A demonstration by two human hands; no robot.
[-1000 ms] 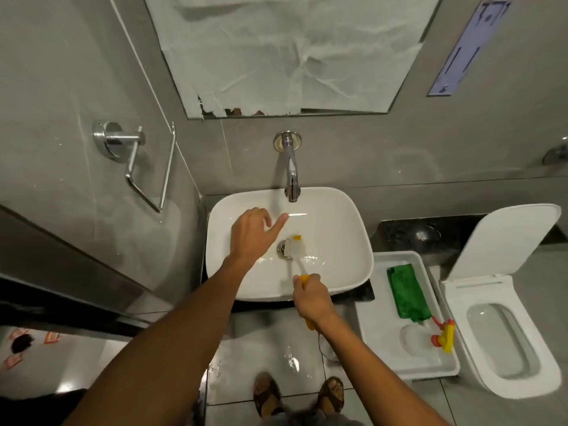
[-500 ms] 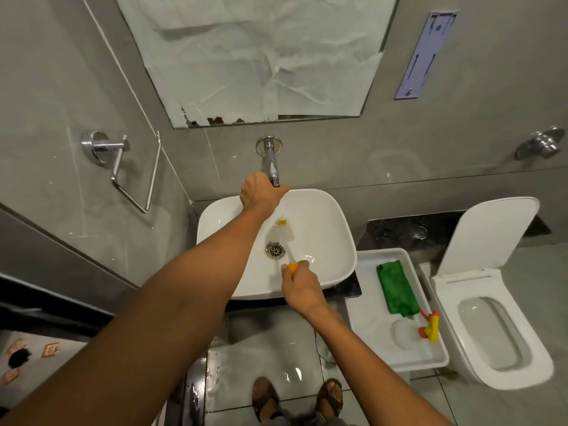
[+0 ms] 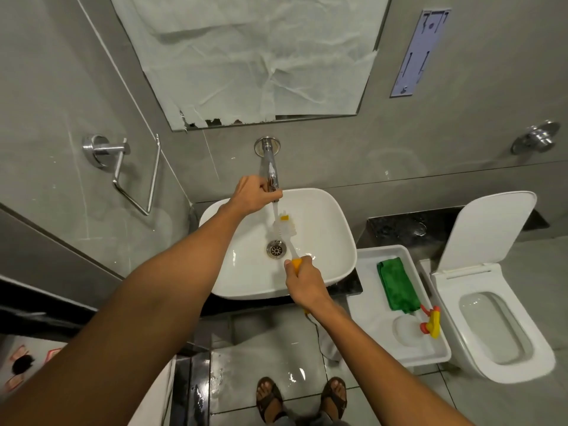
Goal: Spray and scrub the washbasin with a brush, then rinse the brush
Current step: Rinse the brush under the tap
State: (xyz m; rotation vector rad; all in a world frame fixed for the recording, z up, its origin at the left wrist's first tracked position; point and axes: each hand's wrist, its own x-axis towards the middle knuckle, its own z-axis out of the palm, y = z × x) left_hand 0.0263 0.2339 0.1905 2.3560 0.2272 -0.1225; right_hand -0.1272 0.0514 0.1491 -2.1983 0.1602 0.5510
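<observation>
A white washbasin (image 3: 325,229) sits under a chrome wall tap (image 3: 270,167). My left hand (image 3: 250,193) grips the tap's spout end. Water runs from the tap onto the white bristle head of a brush (image 3: 285,229), which hangs over the basin just behind the drain (image 3: 276,249). My right hand (image 3: 302,281) is closed around the brush's yellow handle at the basin's front. A spray bottle (image 3: 412,329) with a yellow and red trigger lies in a white tray to the right.
The white tray (image 3: 368,302) beside the basin also holds a green cloth (image 3: 398,287). A toilet (image 3: 498,327) with its lid up stands at the right. A chrome towel holder (image 3: 129,167) is on the left wall. The floor tiles (image 3: 264,364) are wet.
My left hand rose from the basin bowl to the tap and took hold of it. Water now runs. My right hand lifted the brush head from the drain up under the stream.
</observation>
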